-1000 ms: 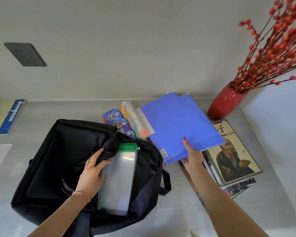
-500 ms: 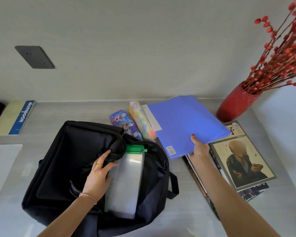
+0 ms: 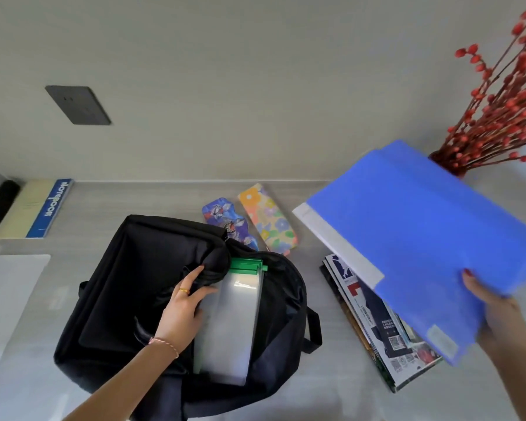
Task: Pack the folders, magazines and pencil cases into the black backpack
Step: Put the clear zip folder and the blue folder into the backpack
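Note:
The black backpack (image 3: 140,287) lies open on the counter with a clear folder with a green spine (image 3: 234,323) standing inside it. My left hand (image 3: 181,311) grips the backpack's front flap and holds the opening wide. My right hand (image 3: 492,314) holds a blue folder (image 3: 422,235) by its near edge, lifted in the air above the magazine stack (image 3: 377,323). Two pencil cases lie behind the backpack: a blue cartoon one (image 3: 225,220) and a floral one (image 3: 268,220).
A red vase with red berry branches (image 3: 504,110) stands at the back right, partly hidden by the blue folder. A notebook with a blue spine (image 3: 40,208) lies at the back left. A dark wall socket (image 3: 78,104) is on the wall.
My right hand has lifted the blue folder off the magazine stack and swung it up and to the right. My left hand keeps the backpack open.

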